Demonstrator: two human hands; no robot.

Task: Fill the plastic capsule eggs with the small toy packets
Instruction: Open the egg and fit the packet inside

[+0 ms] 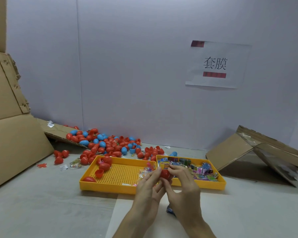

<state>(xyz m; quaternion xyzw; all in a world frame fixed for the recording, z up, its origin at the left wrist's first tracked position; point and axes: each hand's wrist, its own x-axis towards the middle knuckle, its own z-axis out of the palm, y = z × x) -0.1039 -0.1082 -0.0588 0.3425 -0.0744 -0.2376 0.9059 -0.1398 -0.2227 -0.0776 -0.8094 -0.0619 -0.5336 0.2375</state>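
My left hand and my right hand meet over the seam between two yellow trays, both gripping a red capsule egg. A yellow toy packet sticks out of the egg's top, pinched by my right fingers. The right yellow tray is full of colourful toy packets. The left yellow tray has a perforated floor, a few red eggs and some small clear packets. A blue object lies on the table under my right wrist, mostly hidden.
A big heap of red and blue capsule eggs lies behind the trays against the white wall. Cardboard sheets lean at the left and right. A paper sign hangs on the wall. Loose packets lie left of the trays.
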